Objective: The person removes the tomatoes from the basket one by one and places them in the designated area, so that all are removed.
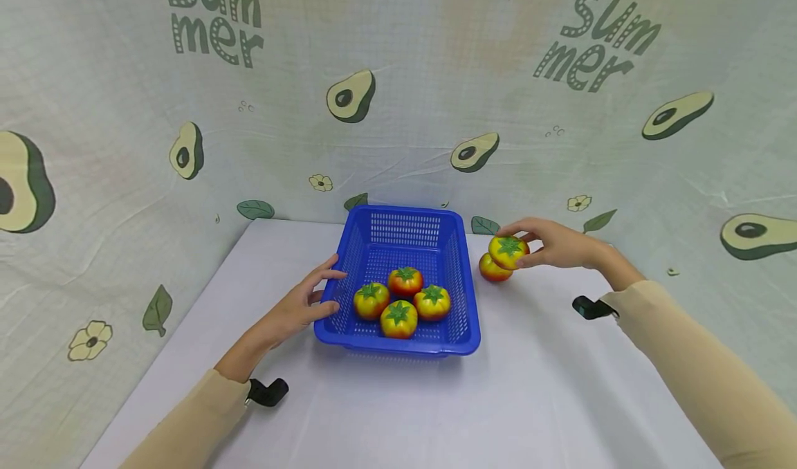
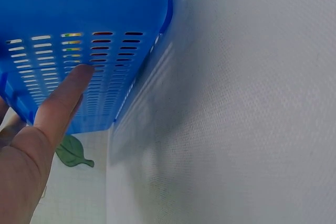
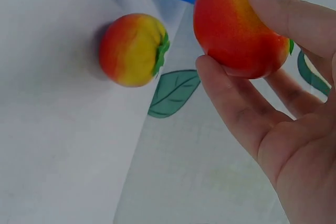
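Note:
My right hand (image 1: pixel 551 243) holds a red and yellow tomato (image 1: pixel 508 251) with a green leafy top between thumb and fingers. In the right wrist view, that tomato (image 3: pixel 241 30) is raised off the table. Just below it, a second tomato (image 1: pixel 494 270) lies on the table (image 1: pixel 529 386), right of a blue plastic basket (image 1: pixel 398 346). Several similar tomatoes (image 1: pixel 399 319) sit in the basket's near half. My left hand (image 1: pixel 299 303) is at the basket's left side with extended fingers by the rim. In the left wrist view, one finger (image 2: pixel 68 93) touches the slotted outer wall.
A pale cloth (image 1: pixel 411 144) printed with avocados, leaves and lettering hangs behind and at both sides of the white table. A small black device (image 1: pixel 269 392) is strapped at the left wrist, another device (image 1: pixel 591 308) at the right.

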`<control>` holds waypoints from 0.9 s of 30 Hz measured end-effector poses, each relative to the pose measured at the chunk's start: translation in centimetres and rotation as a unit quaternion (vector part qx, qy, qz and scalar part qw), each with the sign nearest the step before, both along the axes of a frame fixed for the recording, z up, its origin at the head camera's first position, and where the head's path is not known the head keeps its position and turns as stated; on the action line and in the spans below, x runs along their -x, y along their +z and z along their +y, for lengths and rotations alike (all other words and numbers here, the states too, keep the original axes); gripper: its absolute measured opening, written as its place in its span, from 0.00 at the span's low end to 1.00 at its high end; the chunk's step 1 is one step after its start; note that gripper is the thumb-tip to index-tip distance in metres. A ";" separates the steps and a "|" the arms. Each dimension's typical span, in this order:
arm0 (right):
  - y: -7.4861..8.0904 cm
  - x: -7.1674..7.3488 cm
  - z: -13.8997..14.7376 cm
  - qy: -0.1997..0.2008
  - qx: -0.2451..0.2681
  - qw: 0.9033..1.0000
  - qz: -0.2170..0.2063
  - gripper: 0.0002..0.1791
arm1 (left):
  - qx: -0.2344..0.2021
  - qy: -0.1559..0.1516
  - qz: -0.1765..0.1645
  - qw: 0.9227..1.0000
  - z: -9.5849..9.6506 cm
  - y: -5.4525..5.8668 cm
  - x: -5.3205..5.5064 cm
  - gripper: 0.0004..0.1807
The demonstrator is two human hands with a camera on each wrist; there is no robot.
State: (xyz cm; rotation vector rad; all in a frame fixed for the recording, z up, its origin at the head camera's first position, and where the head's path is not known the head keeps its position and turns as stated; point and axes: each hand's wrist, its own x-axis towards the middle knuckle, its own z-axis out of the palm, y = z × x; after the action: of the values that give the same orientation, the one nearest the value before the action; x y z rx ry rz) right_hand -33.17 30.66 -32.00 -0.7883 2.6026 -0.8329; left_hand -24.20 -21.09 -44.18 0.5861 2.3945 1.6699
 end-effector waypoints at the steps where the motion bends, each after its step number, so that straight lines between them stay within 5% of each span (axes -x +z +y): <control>1: -0.2 0.0 0.3 -0.003 0.000 1.000 0.001 0.33 | 0.001 0.000 0.001 1.000 0.0 0.0 0.0 0.31; 13: -2.6 0.2 4.1 -0.061 -0.020 0.998 0.004 0.34 | 0.009 0.002 -0.001 1.000 -0.1 -0.2 0.1 0.31; 27: -5.5 0.7 6.7 -0.075 -0.021 0.997 0.002 0.34 | 0.015 0.008 -0.003 1.000 0.1 0.1 0.0 0.31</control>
State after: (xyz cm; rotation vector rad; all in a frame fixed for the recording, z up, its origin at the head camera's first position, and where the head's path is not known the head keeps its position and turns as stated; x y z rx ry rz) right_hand -33.85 37.36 -37.49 -0.5892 2.7003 -0.8139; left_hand -24.22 -21.04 -44.08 0.5564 2.4219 1.6360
